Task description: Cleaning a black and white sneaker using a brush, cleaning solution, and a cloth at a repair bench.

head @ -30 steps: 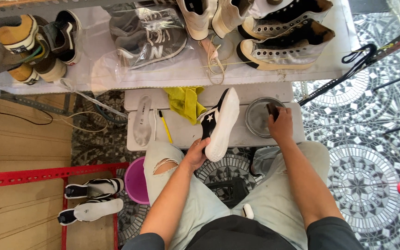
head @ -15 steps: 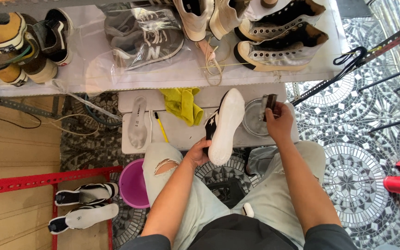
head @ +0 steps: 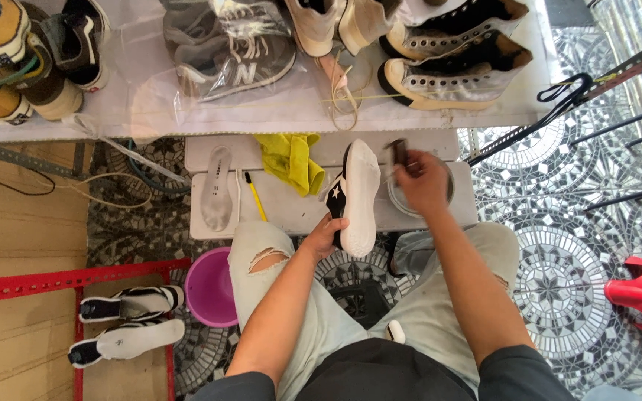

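— Gripping what, exactly, with the left hand (head: pixel 326 236)?

— A black sneaker with a white star and a thick white sole (head: pixel 357 194). The fingers wrap its near end, and the shoe stands tilted on edge over the low white bench (head: pixel 291 212), sole turned right. Held that way, I judge, so the sole faces the other hand.

— And the right hand (head: pixel 423 184)?

— Its fingers are closed around a small dark brush (head: pixel 399 152), raised just right of the sole, above the round metal dish (head: pixel 446 194). The dish sits near enough that the brush can dip without a long reach.

— Anything else on the bench?

— A yellow cloth (head: pixel 291 160) at the far edge, a clear insole (head: pixel 217 189) lying flat at the left, and a yellow pencil-like tool (head: pixel 255 197) between them.

— Beyond it?

— A plastic-covered shelf (head: pixel 150 104) with grey sneakers (head: pixel 232 56) and silver high-tops (head: pixel 455 70). A purple bucket (head: pixel 209 286) stands on the floor by the left knee.
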